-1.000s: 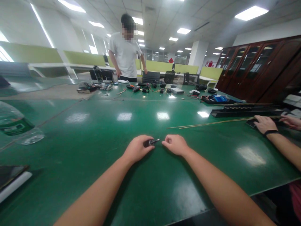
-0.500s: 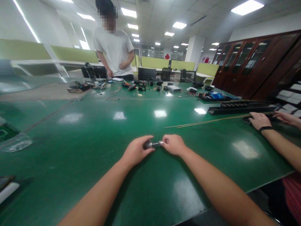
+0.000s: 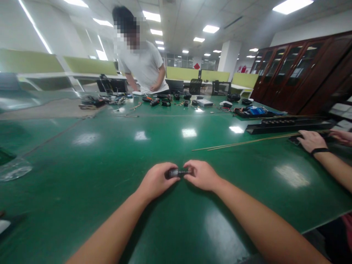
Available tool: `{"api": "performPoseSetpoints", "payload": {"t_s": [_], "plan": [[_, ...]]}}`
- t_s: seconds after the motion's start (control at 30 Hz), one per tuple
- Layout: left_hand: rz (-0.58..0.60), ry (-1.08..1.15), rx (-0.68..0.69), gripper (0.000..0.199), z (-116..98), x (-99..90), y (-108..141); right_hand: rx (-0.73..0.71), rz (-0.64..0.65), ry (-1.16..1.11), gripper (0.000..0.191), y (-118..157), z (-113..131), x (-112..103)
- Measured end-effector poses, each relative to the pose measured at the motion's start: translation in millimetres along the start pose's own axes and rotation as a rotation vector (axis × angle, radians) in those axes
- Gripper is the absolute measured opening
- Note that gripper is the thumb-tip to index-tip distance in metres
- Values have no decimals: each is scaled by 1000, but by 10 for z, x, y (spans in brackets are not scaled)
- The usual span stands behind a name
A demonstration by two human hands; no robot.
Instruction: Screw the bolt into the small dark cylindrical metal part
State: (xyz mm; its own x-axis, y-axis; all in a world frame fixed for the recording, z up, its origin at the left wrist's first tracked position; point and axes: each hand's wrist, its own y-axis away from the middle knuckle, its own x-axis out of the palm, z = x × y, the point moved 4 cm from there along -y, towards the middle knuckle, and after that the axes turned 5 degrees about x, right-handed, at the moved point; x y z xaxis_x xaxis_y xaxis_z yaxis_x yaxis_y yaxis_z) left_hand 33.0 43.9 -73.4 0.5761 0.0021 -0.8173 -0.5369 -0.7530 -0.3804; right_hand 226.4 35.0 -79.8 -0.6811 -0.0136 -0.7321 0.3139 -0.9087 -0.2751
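Note:
Between my hands lies a small dark cylindrical part with a shiny band and a thinner shaft [image 3: 173,173]; its exact kind is too small to tell. The thumb and fingers of my left hand [image 3: 156,180] wrap round its thick end. At its thin end, my right hand [image 3: 202,175] pinches the shaft, with the thumb and forefinger curled round the tip. Both hands are low over the green table [image 3: 110,205], and the part points left to right. My fingers cover both of its ends.
Thin brass-coloured rods [image 3: 231,146] run right toward a co-worker's hand [image 3: 313,141] beside a black rail [image 3: 275,126]. Tools and parts, including a power drill [image 3: 154,102], line the table's far side. Another person [image 3: 143,66] stands behind them. A clear plastic bag [image 3: 16,170] lies at left.
My right hand has moved closer to the left, its fingers now reaching round the shaft's end. The person across the table has leaned forward and to the right.

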Motion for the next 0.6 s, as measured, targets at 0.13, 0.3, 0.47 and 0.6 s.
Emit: {"api": "performPoseSetpoints", "payload": {"t_s": [0.13,0.3,0.47,0.6], "plan": [[-9,4,14,27,3,7,13,-24,-35,-60,27,12,24,-25],[-84,23,80,29,-67,-43,35,-125,-104,-109,17,19,81,-87],[-132,24,137,30,-126,-56,46,-178,-106,-163,13,38,132,-115],[-151,13,157,29,-142,-54,48,-189,-81,-172,12,46,144,-109]]}}
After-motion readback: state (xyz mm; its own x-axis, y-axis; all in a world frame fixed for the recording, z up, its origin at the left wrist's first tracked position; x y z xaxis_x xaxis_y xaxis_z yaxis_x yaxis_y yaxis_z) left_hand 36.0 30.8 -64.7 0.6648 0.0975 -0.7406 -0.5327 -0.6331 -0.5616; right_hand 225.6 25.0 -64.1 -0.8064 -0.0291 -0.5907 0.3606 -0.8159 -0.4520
